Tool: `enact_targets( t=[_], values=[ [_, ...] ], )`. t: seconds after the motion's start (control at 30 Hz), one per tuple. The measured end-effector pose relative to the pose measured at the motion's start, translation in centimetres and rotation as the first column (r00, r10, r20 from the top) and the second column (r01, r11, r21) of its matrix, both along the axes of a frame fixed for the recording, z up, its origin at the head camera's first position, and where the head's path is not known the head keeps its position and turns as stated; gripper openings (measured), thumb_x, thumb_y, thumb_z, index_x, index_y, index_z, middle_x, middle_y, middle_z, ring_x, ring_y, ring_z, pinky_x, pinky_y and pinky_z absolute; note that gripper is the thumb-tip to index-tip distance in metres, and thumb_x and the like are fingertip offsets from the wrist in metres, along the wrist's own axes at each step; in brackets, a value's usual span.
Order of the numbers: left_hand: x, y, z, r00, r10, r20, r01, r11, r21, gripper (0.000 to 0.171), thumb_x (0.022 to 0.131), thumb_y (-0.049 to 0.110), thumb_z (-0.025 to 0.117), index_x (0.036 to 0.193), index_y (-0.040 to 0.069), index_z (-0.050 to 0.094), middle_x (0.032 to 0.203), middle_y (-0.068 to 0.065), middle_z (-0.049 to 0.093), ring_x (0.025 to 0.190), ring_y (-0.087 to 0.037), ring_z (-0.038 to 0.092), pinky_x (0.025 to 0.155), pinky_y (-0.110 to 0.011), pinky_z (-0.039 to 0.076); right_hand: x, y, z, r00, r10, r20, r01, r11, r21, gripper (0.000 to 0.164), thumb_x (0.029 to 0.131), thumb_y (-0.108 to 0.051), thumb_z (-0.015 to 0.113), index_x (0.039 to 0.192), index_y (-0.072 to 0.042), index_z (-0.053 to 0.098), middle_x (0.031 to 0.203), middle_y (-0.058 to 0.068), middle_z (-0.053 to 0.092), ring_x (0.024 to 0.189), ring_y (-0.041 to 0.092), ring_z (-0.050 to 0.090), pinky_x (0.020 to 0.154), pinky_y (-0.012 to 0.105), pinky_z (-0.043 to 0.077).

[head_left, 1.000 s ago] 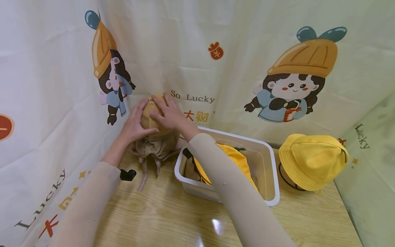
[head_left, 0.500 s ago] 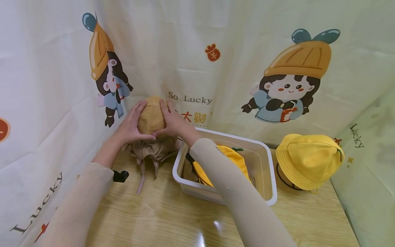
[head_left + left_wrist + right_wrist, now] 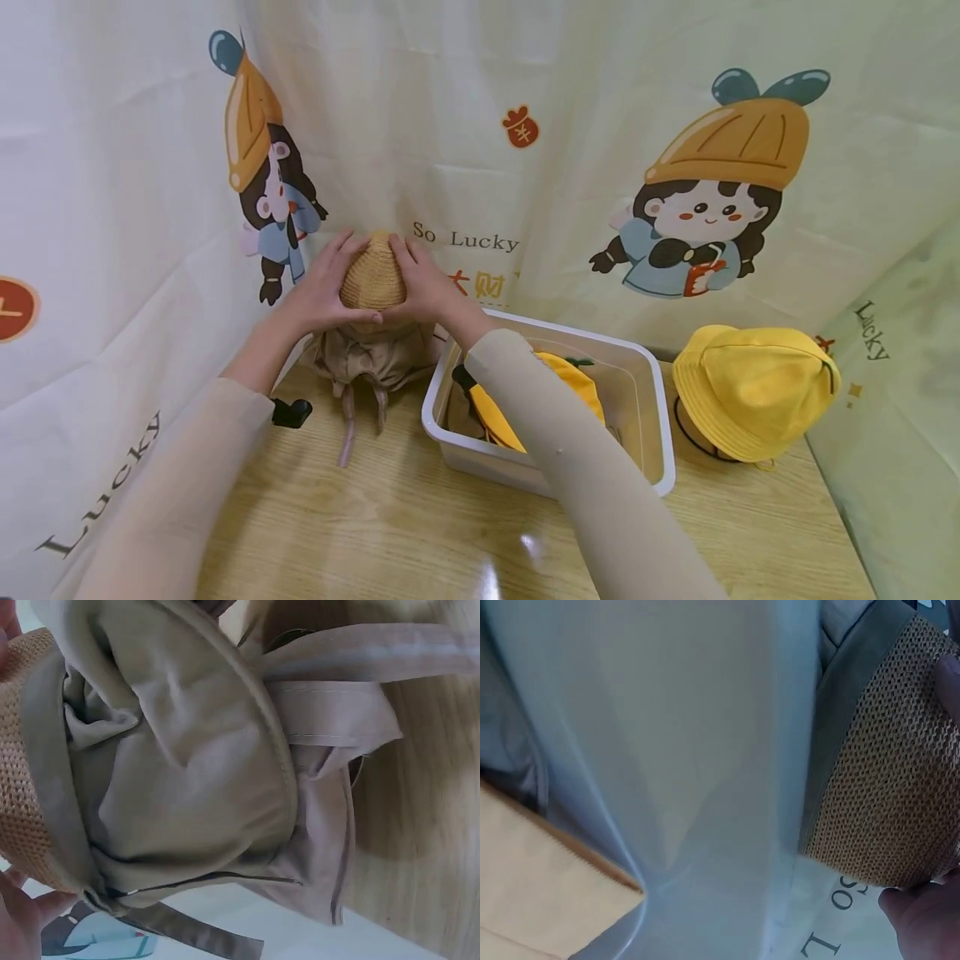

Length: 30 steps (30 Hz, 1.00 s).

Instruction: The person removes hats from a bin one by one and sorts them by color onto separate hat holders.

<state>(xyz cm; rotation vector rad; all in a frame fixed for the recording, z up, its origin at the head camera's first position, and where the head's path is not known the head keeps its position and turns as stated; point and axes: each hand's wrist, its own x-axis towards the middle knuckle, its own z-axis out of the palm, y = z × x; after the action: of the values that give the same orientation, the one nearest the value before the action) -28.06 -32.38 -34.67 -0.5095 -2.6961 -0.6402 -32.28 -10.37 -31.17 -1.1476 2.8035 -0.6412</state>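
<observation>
A sun hat with a woven straw-coloured crown (image 3: 372,279) and a soft beige cloth brim (image 3: 187,742) stands in the back left corner of the table. Its brim droops in folds, and cloth ties (image 3: 347,429) hang from it onto the wood. My left hand (image 3: 322,283) holds the left side of the crown. My right hand (image 3: 423,283) grips the right side, and the two thumbs meet low at the front. In the right wrist view the mesh weave of the crown (image 3: 900,765) shows beside a grey band. Whatever is under the hat is hidden.
A white plastic bin (image 3: 551,479) stands right of the sun hat, with a yellow hat (image 3: 573,383) and dark cloth inside. Another yellow bucket hat (image 3: 757,387) sits on a stand at the far right. Printed curtains (image 3: 570,192) enclose the wooden table (image 3: 405,525).
Both hands have shifted from the top of the crown down to its sides, fingers spread apart and thumbs brought together in front. The bin and the yellow hats stay where they were.
</observation>
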Motion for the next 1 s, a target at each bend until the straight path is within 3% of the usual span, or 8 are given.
enact_targets(
  t=[0.13, 0.37, 0.5, 0.67, 0.77, 1.0],
  values=[
    [-0.6, 0.2, 0.2, 0.999, 0.005, 0.038, -0.004, 1.000, -0.025, 0.122, 0.067, 0.056, 0.087, 0.161, 0.034, 0.012, 0.166, -0.013, 0.014, 0.149, -0.040, 0.022, 0.110, -0.068, 0.029, -0.3, -0.3, -0.1, 1.000, -0.001, -0.025, 0.001, 1.000, 0.013, 0.123, 0.077, -0.047, 0.083, 0.161, -0.010, 0.002, 0.166, 0.014, 0.008, 0.150, 0.024, 0.021, 0.118, 0.034, 0.031],
    [-1.2, -0.2, -0.8, 1.000, 0.011, 0.023, -0.012, 0.999, 0.040, 0.122, 0.063, 0.054, 0.090, 0.159, 0.038, 0.016, 0.166, -0.008, 0.016, 0.148, -0.038, 0.025, 0.109, -0.067, 0.031, -0.4, -0.3, -0.6, 1.000, -0.012, 0.009, 0.011, 0.999, 0.031, 0.122, 0.080, -0.048, 0.080, 0.161, -0.015, -0.005, 0.168, 0.011, 0.000, 0.150, 0.027, 0.024, 0.117, 0.036, 0.033],
    [-1.3, -0.2, -0.2, 0.998, 0.006, 0.065, -0.008, 0.999, 0.036, 0.121, 0.065, 0.055, 0.089, 0.159, 0.040, 0.015, 0.166, -0.009, 0.014, 0.148, -0.040, 0.024, 0.108, -0.069, 0.030, -0.6, -0.2, -0.3, 0.999, -0.008, 0.035, 0.007, 1.000, 0.011, 0.124, 0.079, -0.048, 0.082, 0.161, -0.019, -0.006, 0.168, 0.010, -0.001, 0.151, 0.026, 0.021, 0.117, 0.037, 0.033],
    [-1.4, -0.4, 0.6, 0.996, -0.009, 0.090, 0.008, 1.000, 0.015, 0.110, 0.076, 0.054, 0.081, 0.160, 0.038, 0.013, 0.167, -0.011, 0.014, 0.149, -0.041, 0.021, 0.109, -0.071, 0.027, -0.8, -0.1, 0.3, 0.999, 0.031, 0.019, -0.030, 0.999, -0.023, 0.125, 0.076, -0.053, 0.082, 0.162, -0.019, -0.001, 0.168, 0.010, 0.004, 0.152, 0.022, 0.016, 0.117, 0.035, 0.032],
    [-1.5, -0.6, 0.3, 0.996, -0.011, 0.090, 0.010, 1.000, 0.007, 0.107, 0.079, 0.056, 0.077, 0.161, 0.036, 0.011, 0.167, -0.008, 0.014, 0.150, -0.038, 0.020, 0.111, -0.069, 0.026, -0.9, -0.2, 0.3, 0.998, 0.051, 0.023, -0.050, 0.998, -0.025, 0.123, 0.075, -0.055, 0.082, 0.162, -0.019, 0.002, 0.168, 0.009, 0.005, 0.152, 0.022, 0.016, 0.118, 0.036, 0.031],
    [-1.6, -0.8, -0.8, 0.998, 0.003, 0.057, -0.004, 1.000, 0.018, 0.111, 0.073, 0.056, 0.083, 0.160, 0.038, 0.016, 0.167, -0.004, 0.016, 0.151, -0.033, 0.021, 0.112, -0.066, 0.028, -0.8, -0.2, -0.7, 0.999, 0.039, 0.022, -0.039, 0.999, -0.002, 0.121, 0.077, -0.051, 0.082, 0.162, -0.024, 0.000, 0.169, 0.004, -0.001, 0.153, 0.023, 0.016, 0.119, 0.036, 0.029]
  ],
)
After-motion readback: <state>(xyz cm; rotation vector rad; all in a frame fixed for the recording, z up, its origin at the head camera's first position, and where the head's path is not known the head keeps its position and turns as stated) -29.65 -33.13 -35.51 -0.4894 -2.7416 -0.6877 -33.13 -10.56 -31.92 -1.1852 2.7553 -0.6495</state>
